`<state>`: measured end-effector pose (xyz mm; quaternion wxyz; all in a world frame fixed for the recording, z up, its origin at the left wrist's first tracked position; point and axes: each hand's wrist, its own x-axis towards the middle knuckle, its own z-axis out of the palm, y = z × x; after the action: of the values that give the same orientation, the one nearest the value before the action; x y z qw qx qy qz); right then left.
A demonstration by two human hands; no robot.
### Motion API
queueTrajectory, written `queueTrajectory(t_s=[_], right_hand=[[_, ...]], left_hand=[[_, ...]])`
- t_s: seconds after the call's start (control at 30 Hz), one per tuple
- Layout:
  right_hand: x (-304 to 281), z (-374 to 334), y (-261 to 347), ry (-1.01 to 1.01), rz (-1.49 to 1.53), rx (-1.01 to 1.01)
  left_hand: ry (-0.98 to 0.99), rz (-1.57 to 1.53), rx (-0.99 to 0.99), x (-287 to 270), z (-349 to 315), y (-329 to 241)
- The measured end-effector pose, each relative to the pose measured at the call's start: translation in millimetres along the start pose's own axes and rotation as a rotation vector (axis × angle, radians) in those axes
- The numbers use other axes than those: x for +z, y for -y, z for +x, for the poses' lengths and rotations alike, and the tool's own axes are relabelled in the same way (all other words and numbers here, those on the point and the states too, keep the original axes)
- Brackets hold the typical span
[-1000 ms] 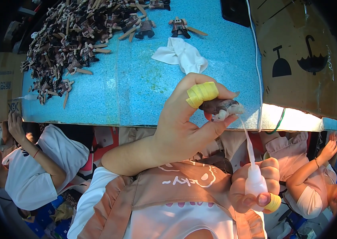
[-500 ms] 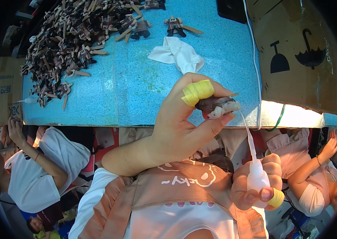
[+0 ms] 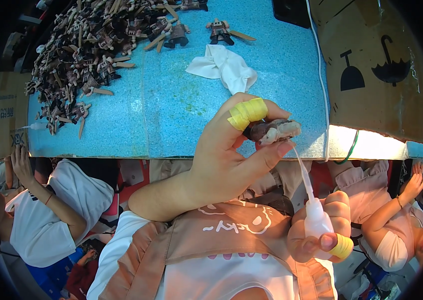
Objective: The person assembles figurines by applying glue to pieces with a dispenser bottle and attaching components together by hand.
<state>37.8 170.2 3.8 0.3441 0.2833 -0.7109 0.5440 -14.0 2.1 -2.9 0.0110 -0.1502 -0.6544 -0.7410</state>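
My left hand (image 3: 236, 145), a yellow wrap around one finger, pinches a small dark-and-pale figurine (image 3: 277, 131) between thumb and fingers above the table's near edge. Part of the figurine is hidden by the fingers. Lower and to the right, my right hand (image 3: 321, 230) is closed around a small white squeeze bottle (image 3: 316, 220), its thumb also wrapped in yellow. The bottle's long thin nozzle (image 3: 304, 175) points up, and its tip is close to the figurine's underside beside my left thumb. Whether the tip touches cannot be made out.
A large heap of similar figurines (image 3: 86, 55) with flat wooden sticks covers the far left of the blue table (image 3: 171, 130). A white cloth (image 3: 224, 67) lies beyond my left hand. One figurine (image 3: 219, 31) lies apart. A cardboard box (image 3: 371, 100) and white cable (image 3: 320, 75) border the right. People sit on both sides.
My right hand has shifted slightly left with the bottle, bringing the nozzle tip left, closer to my left thumb. The figurine has turned a little in my left fingers.
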Motion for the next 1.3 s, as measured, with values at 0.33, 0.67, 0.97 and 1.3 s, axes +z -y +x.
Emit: queueTrajectory(t_s=[0.33, 0.67, 0.97, 1.3], right_hand=[[10.8, 8.2, -23.1, -0.337, 0.251, 0.613], [24.0, 20.8, -99.1, 0.224, -0.369, 0.451], [-29.4, 17.9, -75.0, -0.236, -0.52, -0.087], [-116.8, 82.4, -212.6, 0.309, -1.168, 0.768]], left_hand=[[-0.091, -0.149, -0.084, -0.9, -1.2, -1.8], [-0.204, -0.13, -0.068, -9.6, -4.4, 9.9], [-0.208, 0.05, -0.023, -15.1, -0.4, 14.3], [-0.159, -0.074, -0.122, -1.5, -6.6, 4.6]])
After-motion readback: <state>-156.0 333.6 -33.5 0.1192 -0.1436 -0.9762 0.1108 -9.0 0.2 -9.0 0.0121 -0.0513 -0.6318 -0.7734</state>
